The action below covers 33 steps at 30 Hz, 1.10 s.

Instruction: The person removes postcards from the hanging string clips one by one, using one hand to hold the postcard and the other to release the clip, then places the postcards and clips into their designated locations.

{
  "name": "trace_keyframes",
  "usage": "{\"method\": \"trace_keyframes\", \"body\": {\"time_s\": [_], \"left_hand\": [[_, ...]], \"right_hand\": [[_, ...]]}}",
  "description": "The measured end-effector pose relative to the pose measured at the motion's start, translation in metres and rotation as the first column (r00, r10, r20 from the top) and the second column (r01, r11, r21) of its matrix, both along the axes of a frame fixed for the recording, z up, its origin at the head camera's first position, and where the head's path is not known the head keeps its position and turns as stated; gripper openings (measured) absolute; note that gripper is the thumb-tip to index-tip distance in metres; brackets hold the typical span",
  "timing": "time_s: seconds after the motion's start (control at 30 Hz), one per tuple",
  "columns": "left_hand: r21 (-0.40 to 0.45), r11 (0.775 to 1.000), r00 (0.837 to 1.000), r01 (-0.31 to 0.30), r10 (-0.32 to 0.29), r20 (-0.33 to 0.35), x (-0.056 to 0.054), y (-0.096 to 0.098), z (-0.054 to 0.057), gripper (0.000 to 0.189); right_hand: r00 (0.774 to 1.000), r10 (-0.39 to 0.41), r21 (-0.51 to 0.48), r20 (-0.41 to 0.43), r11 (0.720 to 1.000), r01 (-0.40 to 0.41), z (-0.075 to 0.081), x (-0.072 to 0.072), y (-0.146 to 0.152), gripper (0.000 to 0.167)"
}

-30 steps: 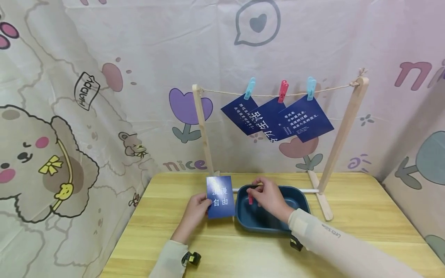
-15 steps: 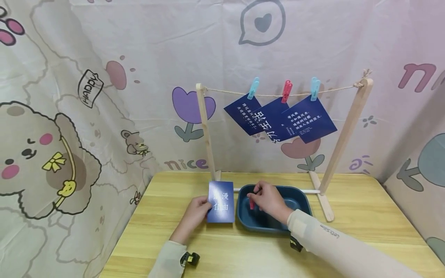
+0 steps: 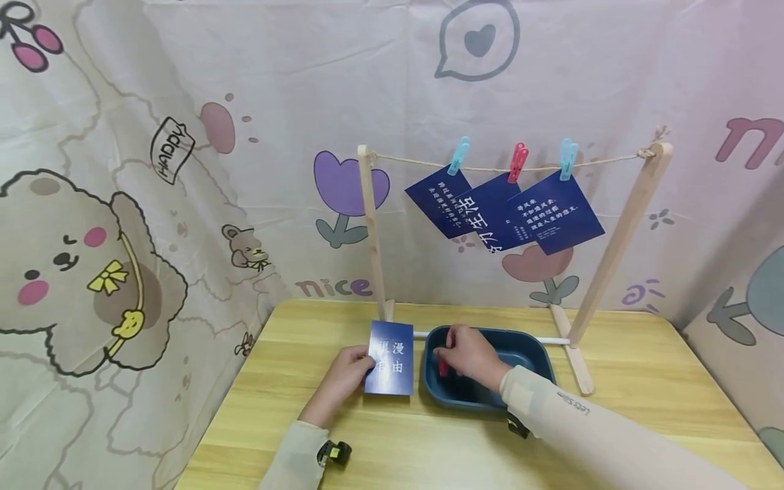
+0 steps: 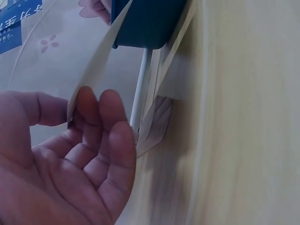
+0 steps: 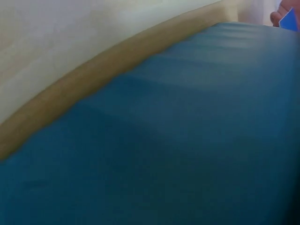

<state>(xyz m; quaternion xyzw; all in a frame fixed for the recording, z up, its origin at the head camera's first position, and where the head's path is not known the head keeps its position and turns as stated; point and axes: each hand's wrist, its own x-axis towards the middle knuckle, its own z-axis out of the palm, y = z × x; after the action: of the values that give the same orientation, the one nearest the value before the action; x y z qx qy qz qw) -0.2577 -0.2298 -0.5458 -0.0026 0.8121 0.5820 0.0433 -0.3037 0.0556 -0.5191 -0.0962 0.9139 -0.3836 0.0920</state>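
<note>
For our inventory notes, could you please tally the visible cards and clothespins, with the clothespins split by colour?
Cards: 4
Light-blue clothespins: 2
Red clothespins: 2
Total: 8

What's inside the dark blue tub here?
In the tub, a red clothespin shows, pinched by the right hand. The hand and sleeve cover part of the inside; anything under them can't be seen.

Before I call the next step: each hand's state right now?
Left hand: holding the blue rectangular paper card with white characters.
Right hand: pinching a small red plastic clothespin.
</note>
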Motion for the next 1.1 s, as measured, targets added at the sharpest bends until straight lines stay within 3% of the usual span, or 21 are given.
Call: {"method": "trace_keyframes", "body": {"time_s": [0.2,0.4,0.8,1.1], "left_hand": [[-0.02,0.999,0.999,0.051,-0.051,0.008,0.001,-0.005,0.004,0.018],[-0.042,0.997,0.998,0.064,-0.063,0.025,0.0,-0.01,0.006,0.016],[-0.052,0.997,0.998,0.059,-0.058,0.022,-0.002,-0.017,0.008,0.016],[-0.055,0.998,0.999,0.021,-0.019,0.028,-0.002,-0.025,0.01,0.024]], "right_hand": [[0.999,0.043,0.1,0.006,0.994,-0.044,-0.006,-0.001,-0.001,0.031],[0.998,0.059,0.168,-0.039,0.984,-0.051,-0.011,-0.002,-0.003,0.031],[0.989,0.134,0.246,-0.065,0.962,-0.114,-0.012,-0.001,-0.007,0.033],[0.986,0.152,0.267,-0.07,0.955,-0.128,-0.014,-0.001,-0.015,0.035]]}}
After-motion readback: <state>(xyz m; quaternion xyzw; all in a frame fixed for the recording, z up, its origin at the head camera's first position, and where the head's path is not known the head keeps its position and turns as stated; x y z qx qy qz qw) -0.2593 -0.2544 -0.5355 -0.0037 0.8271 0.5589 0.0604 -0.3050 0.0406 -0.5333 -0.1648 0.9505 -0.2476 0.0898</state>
